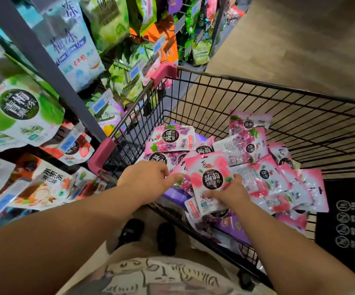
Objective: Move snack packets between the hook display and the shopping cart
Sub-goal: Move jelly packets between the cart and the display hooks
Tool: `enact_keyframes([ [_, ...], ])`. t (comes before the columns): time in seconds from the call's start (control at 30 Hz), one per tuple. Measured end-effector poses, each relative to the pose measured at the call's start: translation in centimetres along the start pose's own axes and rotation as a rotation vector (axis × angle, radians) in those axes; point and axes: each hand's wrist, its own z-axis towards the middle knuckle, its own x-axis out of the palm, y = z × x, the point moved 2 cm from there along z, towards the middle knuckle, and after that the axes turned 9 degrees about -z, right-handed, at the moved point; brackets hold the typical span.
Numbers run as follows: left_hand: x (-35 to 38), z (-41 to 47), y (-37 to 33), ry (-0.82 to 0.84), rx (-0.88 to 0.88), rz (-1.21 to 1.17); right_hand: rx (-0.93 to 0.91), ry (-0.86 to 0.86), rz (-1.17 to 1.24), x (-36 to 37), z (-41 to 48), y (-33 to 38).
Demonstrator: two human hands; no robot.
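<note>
1. A black wire shopping cart with pink corner guards is seen from above, parked just beside a hook display hung with green, blue and orange snack bags.
2. The cart is heaped with pink and purple jelly packets, several overlapping.
3. A pink peach packet is held above the heap, near the cart's closer edge, label facing up.
4. The peach packet's lower right edge is gripped by the right hand, with the thumb and fingers closed on it.
5. The left hand is stretched over the cart rim, index finger straight and pointing at the peach packet's left edge, the other fingers loosely bent; nothing is held.
6. Black shoes are visible on the floor below.
</note>
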Motion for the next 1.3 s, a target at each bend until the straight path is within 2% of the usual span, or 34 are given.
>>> enact_keyframes([
  [0.17, 0.2, 0.0, 0.1, 0.009, 0.000, -0.003, 0.090, 0.086, 0.236, 0.5, -0.1, -0.3],
  [0.3, 0.1, -0.1, 0.0, 0.016, -0.004, -0.009, 0.095, 0.194, 0.589, 0.8, -0.8, 0.0],
  [0.53, -0.5, -0.4, -0.5, 0.001, -0.006, -0.047, -0.232, 0.433, 0.938, -0.8, -4.3, 4.9],
  [0.63, -0.7, -0.6, -0.7, 0.000, 0.022, -0.024, -0.358, 0.560, 1.016, -0.6, -5.4, 6.6],
  [0.8, -0.9, -0.7, -0.2, 0.045, -0.052, 0.008, -0.377, 0.603, 1.060, -0.4, -6.5, 7.8],
  [0.93, -1.3, -1.0, -0.8, 0.052, -0.037, 0.005, -0.357, 0.523, 0.862, 0.3, -6.0, 7.6],
  [1.07, -1.1, -0.8, -0.9, 0.036, -0.023, 0.055, -0.350, 0.264, 0.543, -0.6, -4.6, 5.6],
  [1.17, -1.0, -0.7, -0.8, 0.022, -0.025, 0.065, -0.217, 0.021, 0.330, -2.2, -2.4, 1.9],
  [1.3, -0.9, -0.7, -0.8, 0.005, -0.019, 0.070, 0.037, -0.171, 0.288, -4.8, -0.1, -3.3],
])
